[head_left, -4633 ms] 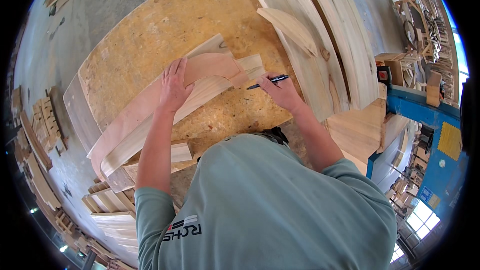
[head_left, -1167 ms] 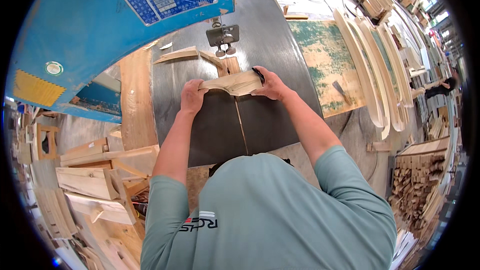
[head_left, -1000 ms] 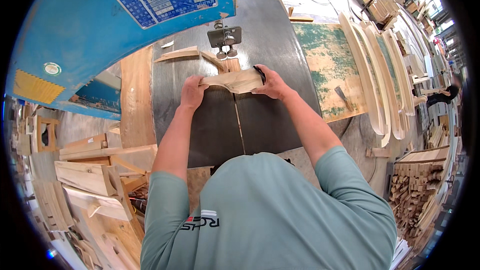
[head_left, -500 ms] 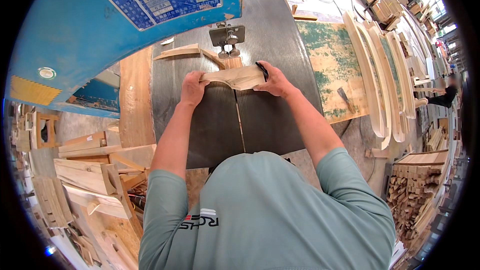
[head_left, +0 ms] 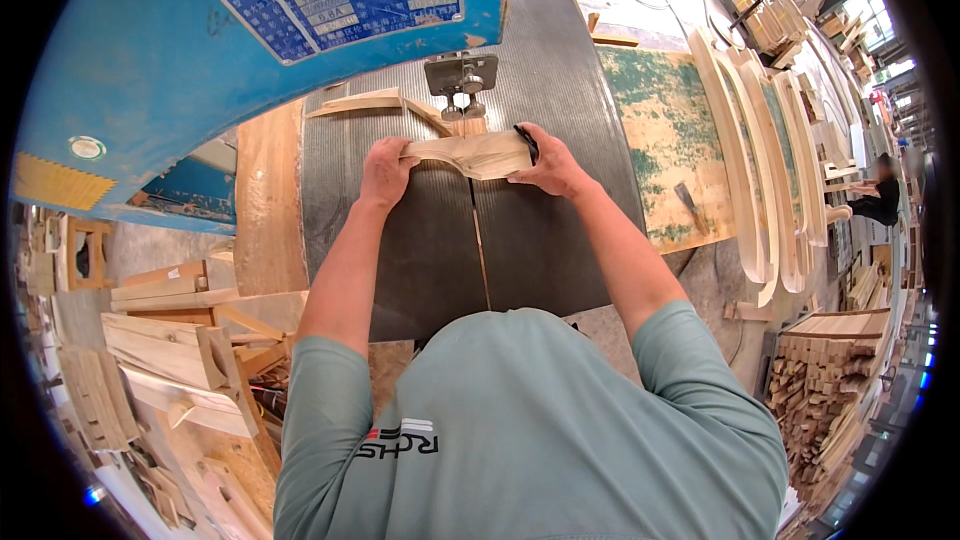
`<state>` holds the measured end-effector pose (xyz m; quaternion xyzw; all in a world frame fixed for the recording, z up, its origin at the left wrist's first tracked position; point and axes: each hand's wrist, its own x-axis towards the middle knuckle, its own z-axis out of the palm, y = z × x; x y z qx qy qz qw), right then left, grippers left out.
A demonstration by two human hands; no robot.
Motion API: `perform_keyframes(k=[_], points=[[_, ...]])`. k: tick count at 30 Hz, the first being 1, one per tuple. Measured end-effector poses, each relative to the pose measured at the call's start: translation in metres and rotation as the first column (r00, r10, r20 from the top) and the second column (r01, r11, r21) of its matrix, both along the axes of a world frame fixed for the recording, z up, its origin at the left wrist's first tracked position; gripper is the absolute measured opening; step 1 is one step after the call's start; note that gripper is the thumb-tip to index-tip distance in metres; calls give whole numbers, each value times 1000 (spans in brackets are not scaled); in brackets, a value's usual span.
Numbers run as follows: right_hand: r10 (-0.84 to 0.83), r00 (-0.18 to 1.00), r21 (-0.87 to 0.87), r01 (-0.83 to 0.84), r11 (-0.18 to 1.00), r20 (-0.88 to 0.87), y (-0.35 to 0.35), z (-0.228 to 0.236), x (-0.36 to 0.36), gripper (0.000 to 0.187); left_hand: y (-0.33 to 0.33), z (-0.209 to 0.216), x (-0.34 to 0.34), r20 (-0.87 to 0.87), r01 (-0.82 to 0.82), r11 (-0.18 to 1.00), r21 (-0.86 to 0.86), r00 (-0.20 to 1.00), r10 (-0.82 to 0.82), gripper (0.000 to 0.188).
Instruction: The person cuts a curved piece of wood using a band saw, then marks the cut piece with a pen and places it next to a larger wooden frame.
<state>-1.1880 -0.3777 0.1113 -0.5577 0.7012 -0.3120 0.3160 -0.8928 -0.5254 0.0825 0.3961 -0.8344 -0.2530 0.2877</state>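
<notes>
A pale, curved wooden block [head_left: 475,154] is held level between my hands, over the dark ribbed table [head_left: 420,260] of a blue bandsaw [head_left: 150,50]. My left hand [head_left: 387,172] is closed on its left end, with the thumb toward me. Round the right end, my right hand [head_left: 549,162] is closed too. A slim black object [head_left: 527,142] lies along that hand's fingers; its kind I cannot make out. Just beyond the block is the saw's guide assembly [head_left: 461,80], and a slot runs from there toward me.
A thin curved offcut [head_left: 355,102] lies at the table's far left. On the right, a worn green-and-tan board [head_left: 665,140] carries a scraper-like tool [head_left: 690,206] and long curved wooden pieces [head_left: 740,160]. Stacked timber [head_left: 825,370] stands lower right, more wood [head_left: 165,350] lower left. A person [head_left: 880,190] is far right.
The view has shifted slightly, so the blue machine's edge and guide sit a little further right. My hands keep the same grip on the wooden block, with little visible movement.
</notes>
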Motion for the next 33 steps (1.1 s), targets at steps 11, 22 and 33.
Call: perform_keyframes(k=[11,22,33], points=[[-27,1000,2,27,1000,9,-19,0,-6,89,-27,-4,-12,12,4,1000,18,1000,-4,27],[-17,999,34,19,999,-45,-27,1,-9,90,-37,-11,-11,-27,28,999,-29,999,-29,29],[-27,1000,25,28,999,-14,-36,1,-12,89,-47,-7,-16,20,27,999,-34,999,-26,32]])
